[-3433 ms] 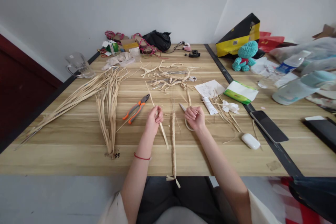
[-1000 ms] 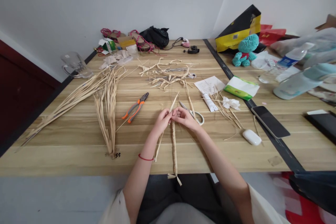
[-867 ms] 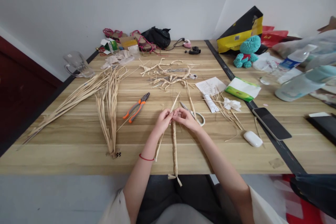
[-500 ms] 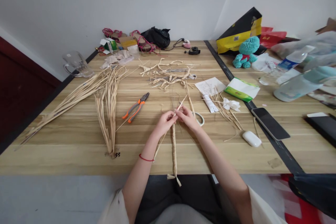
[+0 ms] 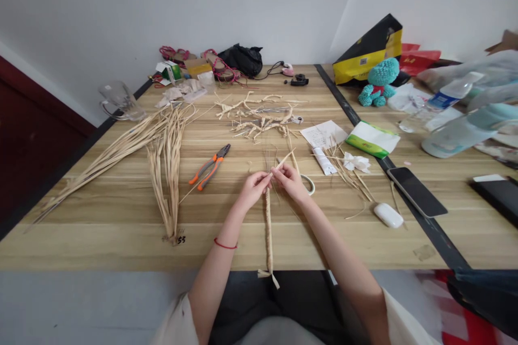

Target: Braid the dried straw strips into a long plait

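Pliers (image 5: pixel 209 172), pale fibre strips (image 5: pixel 173 143) and a crocheted doll (image 5: pixel 382 76) suggest a craft workspace.

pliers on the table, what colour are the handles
The pliers have orange and grey handles, seen best in the head view.

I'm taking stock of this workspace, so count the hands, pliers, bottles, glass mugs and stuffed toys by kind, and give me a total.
Hands: 2 (left hand, right hand)
Pliers: 1
Bottles: 2 (clear bottle, pale blue bottle)
Glass mug: 1
Stuffed toy: 1
Total: 7
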A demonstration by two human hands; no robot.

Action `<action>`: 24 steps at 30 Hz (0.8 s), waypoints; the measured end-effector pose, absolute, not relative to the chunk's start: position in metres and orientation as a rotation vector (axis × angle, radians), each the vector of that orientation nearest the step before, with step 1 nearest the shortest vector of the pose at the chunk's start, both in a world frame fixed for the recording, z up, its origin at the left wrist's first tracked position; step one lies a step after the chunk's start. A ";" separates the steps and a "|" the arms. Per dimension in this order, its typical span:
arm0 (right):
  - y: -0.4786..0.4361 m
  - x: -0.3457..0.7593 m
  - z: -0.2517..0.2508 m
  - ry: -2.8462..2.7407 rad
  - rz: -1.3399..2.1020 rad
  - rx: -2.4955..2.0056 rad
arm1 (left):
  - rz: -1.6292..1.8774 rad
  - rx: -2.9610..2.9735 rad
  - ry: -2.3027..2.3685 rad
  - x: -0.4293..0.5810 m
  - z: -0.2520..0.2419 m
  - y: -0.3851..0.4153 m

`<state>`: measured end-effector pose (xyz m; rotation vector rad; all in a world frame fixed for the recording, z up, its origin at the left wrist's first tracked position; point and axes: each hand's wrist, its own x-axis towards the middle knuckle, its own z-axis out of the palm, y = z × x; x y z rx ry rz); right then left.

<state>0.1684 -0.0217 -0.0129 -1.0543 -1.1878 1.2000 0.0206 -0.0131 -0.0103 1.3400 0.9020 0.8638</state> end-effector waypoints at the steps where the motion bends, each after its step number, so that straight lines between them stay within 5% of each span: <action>1: -0.022 0.169 -0.014 -1.193 1.188 -1.068 | 0.869 1.336 0.909 0.021 -0.011 -0.013; 24: -0.022 0.169 -0.017 -1.252 1.073 -1.170 | 1.024 1.495 1.045 0.022 -0.018 -0.011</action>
